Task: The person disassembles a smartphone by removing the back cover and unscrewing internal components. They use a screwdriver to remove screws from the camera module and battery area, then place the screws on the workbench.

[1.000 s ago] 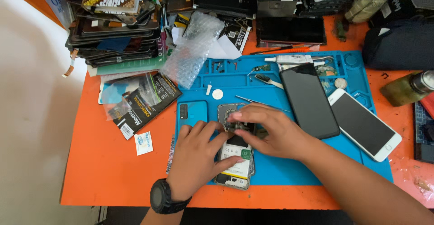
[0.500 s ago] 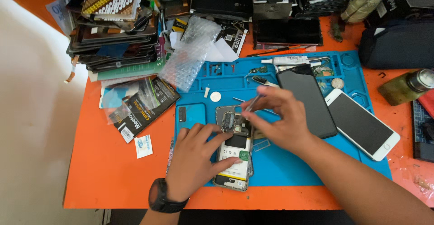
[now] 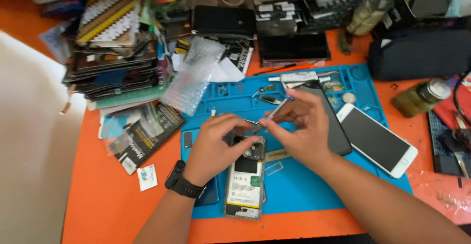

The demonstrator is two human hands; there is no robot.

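Observation:
An opened phone (image 3: 244, 182) with its back cover off lies on a blue work mat (image 3: 304, 190); its battery and circuit board show. My left hand (image 3: 216, 146) rests on the phone's upper end, fingers pinched at the board. My right hand (image 3: 301, 128) holds metal tweezers (image 3: 274, 111) just above the phone's top, their tips pointing down at the board near my left fingertips. A black watch sits on my left wrist (image 3: 184, 182).
A white phone (image 3: 375, 138) and a dark phone (image 3: 338, 136) lie face up on the mat at right. Stacked phone parts (image 3: 110, 52), a bubble-wrap bag (image 3: 191, 79), a black pouch (image 3: 419, 52) and a bottle (image 3: 419, 97) crowd the orange table (image 3: 103, 205).
My right hand picked up the tweezers from the mat and brought them to the phone's top. My left hand slid up from the phone's middle to its upper end.

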